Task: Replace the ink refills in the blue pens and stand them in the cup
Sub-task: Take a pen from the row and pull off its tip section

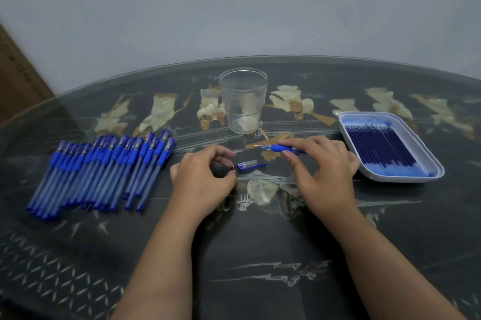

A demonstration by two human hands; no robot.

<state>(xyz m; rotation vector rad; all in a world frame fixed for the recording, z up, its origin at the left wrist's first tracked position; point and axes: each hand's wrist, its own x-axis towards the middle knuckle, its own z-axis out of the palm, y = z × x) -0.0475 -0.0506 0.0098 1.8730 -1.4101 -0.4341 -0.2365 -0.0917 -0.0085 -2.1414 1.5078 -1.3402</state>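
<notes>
Head view: the right hand (322, 163) pinches an uncapped blue plastic pen (281, 148), long axis crosswise, nib toward the left hand (203, 176), which pinches a small dark cone (232, 167).

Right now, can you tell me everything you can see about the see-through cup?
The cup is clear, glass or plastic, and a bit cloudy and smudged. It has a wide round rim open at the top, and its wall steps in to a narrower base. It stands upright near the far middle of the dark table. There are no pens inside it yet. Only the table touches it.
</notes>
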